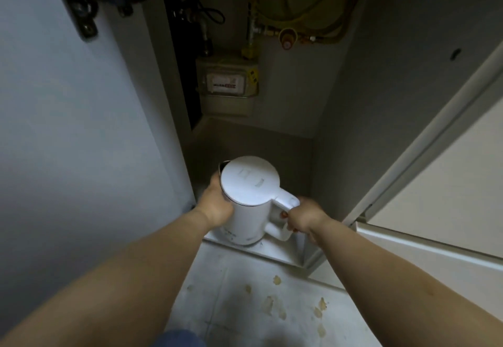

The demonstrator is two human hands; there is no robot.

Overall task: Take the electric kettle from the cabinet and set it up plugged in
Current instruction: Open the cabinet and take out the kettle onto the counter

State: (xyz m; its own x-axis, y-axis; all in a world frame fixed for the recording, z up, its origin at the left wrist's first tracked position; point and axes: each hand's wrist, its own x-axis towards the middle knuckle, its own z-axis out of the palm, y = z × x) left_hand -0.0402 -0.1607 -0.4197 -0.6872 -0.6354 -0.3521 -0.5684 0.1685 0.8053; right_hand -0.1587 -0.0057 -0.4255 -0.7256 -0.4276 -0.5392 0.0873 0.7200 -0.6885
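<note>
A white electric kettle with a flat round lid stands upright at the front edge of the open cabinet floor. My left hand wraps around the left side of its body. Around the kettle's handle on the right my right hand is closed. Whether the kettle's bottom rests on a base or is lifted off the cabinet floor I cannot tell. No cord or plug is visible.
A gas meter and yellow pipes with valves are mounted on the cabinet's back wall. The open cabinet door stands on the left, and a white panel on the right. Stained light floor tiles lie below.
</note>
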